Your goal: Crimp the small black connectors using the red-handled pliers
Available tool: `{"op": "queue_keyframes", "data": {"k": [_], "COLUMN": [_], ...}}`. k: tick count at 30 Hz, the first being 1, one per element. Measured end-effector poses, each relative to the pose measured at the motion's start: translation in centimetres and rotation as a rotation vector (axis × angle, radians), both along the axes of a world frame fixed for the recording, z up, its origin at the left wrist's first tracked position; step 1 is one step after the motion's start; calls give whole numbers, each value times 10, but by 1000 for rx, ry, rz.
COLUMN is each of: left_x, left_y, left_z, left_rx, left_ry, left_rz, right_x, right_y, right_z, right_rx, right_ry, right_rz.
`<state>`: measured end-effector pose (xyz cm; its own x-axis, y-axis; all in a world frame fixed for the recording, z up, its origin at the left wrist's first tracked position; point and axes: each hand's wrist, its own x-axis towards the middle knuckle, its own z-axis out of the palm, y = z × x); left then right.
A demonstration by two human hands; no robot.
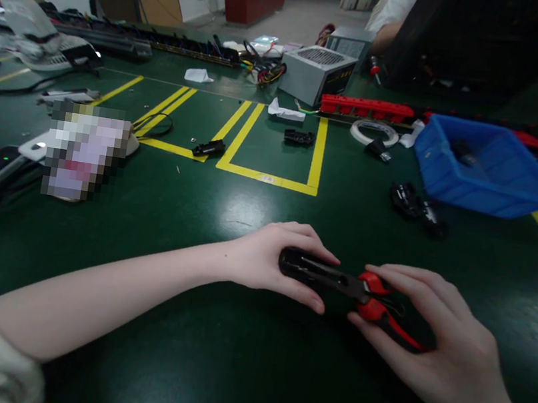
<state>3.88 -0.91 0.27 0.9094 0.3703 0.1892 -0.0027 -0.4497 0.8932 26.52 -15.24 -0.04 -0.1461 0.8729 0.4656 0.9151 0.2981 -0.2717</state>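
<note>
Bench (223, 370), dark green and flat. Front, centre to right: left hand (285, 258) at a black oblong piece (307, 266); right hand (463, 352) around red-and-black pliers (378, 312), directly right of that piece. Behind the hands: yellow tape rectangle (316, 158), one small black part (299, 138) inside; a second black part (209, 147) left of it. Right: blue rectangular plastic bin (483, 191), black item (463, 153) within, black pieces (417, 209) before it, white tape roll (355, 131) to its left. Behind the rectangle: grey metal box (300, 77).
</note>
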Motion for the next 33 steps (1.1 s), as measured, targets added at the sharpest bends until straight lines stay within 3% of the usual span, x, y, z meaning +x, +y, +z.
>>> {"op": "queue_keyframes", "data": {"k": [7, 16, 21, 33], "left_x": [0, -2, -2, -3], "left_y": [0, -2, -3, -5], "left_z": [-6, -7, -7, -7], "left_rx": [139, 305, 348, 439], "left_ry": [43, 118, 169, 217], "left_rz": [1, 68, 106, 152], "right_x": [44, 100, 96, 90], "right_y": [6, 26, 40, 52], "right_z": [24, 39, 47, 49], "right_rx": [15, -61, -83, -154], "right_ry": [-271, -465, -479, -471], "right_rz": [107, 325, 383, 371]}}
